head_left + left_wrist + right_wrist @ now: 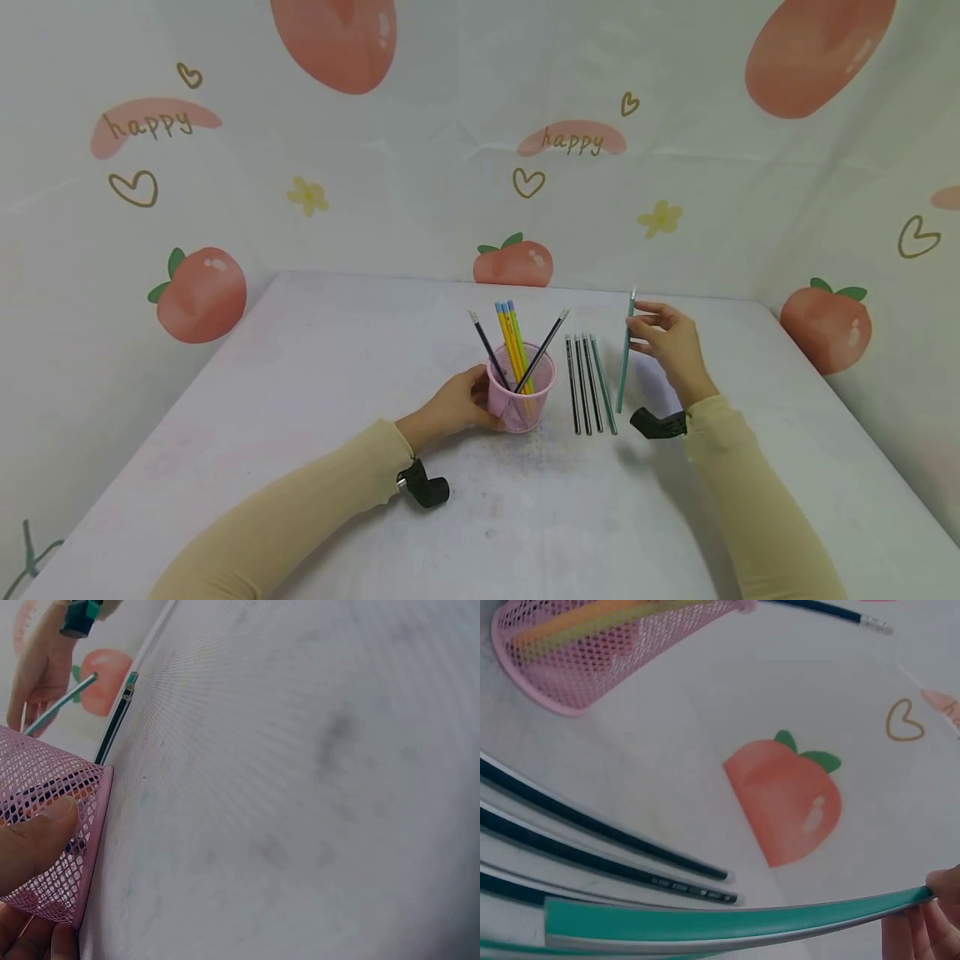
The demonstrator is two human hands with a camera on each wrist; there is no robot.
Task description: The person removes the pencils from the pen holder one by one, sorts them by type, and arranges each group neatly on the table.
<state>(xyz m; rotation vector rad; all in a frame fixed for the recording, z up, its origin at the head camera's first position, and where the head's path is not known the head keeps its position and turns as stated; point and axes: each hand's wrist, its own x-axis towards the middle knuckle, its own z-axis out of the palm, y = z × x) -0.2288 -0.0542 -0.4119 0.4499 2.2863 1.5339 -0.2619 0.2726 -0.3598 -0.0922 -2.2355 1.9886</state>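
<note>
The right hand [671, 346] pinches a long, thin green pencil [625, 362]; the left hand [453, 406] hugs the pink mesh cup [521, 400] at its nine o'clock.

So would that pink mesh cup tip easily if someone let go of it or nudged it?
Probably, yes. The pink mesh cup looks light, being open mesh, and the tall pencils lean well above its rim, which likely makes it top-heavy. The left hand grips its side, which likely steadies it. On the smooth table it may slide before tipping.
</note>
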